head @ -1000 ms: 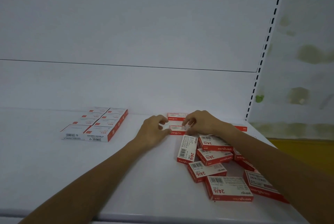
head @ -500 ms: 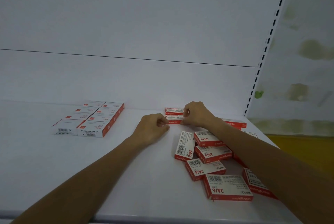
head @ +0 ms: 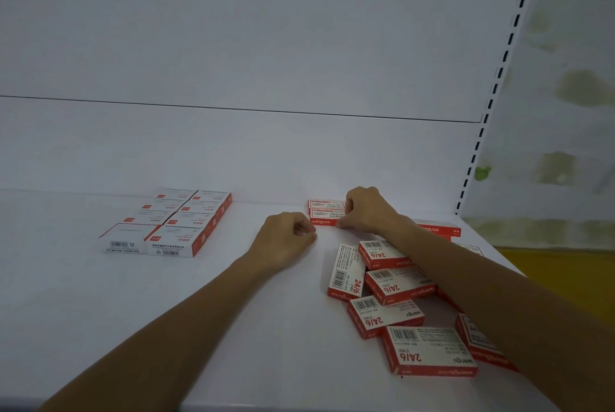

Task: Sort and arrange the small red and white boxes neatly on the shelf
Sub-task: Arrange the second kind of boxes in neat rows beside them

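Deep on the shelf (head: 166, 311), the right hand (head: 369, 212) has its grip clamped on the near box (head: 324, 217) of a two-box row. The left hand (head: 283, 240), fingers curled on nothing, rests just beside. Best squared flush with its neighbour, like the block (head: 176, 225) at left, before drawing from the pile (head: 392, 285).

Single view: a wide-angle camera worn on the head. It looks forward and down over the flat white shelf board (head: 100, 328), whose front edge lies along the bottom of the frame, and faces the plain white back panel (head: 266, 45). Setting is near: both bare forearms (head: 186, 318) enter from below, and print on the small red and white cardboard boxes (head: 429, 350) reads clearly. The slotted white upright (head: 492, 95) slants at right.
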Demonstrator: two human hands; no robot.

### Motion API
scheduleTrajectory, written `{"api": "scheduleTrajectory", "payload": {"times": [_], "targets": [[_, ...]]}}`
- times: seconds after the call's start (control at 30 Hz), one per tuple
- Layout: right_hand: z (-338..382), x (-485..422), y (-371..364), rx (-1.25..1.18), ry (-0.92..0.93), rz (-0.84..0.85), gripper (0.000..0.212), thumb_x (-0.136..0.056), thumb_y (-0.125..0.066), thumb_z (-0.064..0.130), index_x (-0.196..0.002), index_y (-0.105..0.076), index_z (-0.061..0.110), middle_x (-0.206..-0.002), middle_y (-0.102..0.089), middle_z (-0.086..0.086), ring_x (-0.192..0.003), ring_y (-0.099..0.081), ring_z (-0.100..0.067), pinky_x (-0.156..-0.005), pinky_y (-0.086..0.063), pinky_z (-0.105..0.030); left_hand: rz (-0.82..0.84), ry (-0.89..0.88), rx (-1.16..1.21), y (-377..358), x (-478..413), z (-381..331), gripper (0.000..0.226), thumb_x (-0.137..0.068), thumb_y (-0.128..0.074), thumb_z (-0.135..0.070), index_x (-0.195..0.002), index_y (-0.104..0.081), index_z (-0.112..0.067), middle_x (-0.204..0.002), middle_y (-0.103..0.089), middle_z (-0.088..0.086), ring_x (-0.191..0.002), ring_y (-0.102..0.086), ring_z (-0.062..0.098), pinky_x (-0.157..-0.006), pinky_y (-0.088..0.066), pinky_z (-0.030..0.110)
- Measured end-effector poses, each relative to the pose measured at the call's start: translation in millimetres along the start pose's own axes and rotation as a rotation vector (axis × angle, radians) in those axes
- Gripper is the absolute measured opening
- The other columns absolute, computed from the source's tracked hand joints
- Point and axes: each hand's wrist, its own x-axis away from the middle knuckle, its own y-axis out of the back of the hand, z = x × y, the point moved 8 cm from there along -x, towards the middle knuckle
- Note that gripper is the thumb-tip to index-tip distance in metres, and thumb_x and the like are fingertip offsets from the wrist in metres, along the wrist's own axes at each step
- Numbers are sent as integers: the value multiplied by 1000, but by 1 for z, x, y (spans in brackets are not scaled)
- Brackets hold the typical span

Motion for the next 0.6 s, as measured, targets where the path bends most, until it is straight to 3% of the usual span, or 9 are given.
{"api": "scheduleTrajectory", "payload": {"times": [0.1,0.23,0.6], "targets": [[-1,0,-1,7,5,5,24,-76,-72,20,-86,-54,7,-105,-62,-14,-84,-55,-20,-64,-45,-26,-5,-3,-2,0,-1,-1,17,-88,-58,-22,-99,-69,-14,-103,-68,0,-86,-56,7,-78,-40,17],[-2,0,0,-6,24,0,29,-76,-72,25,-98,-58,11,-117,-55,-9,-103,-55,-24,-83,-49,-32,-10,6,-6,0,-1,0,21,-90,-55,-26,-99,-69,-14,-104,-68,0,-87,-56,8,-78,-39,18],[1,4,1,22,1,-2,20,-80,-68,24,-88,-55,11,-111,-59,-9,-99,-56,-22,-80,-48,-29,1,-4,15,-4,-1,-6,23,-89,-55,-29,-96,-70,-13,-100,-69,0,-91,-60,12,-87,-48,29]]}}
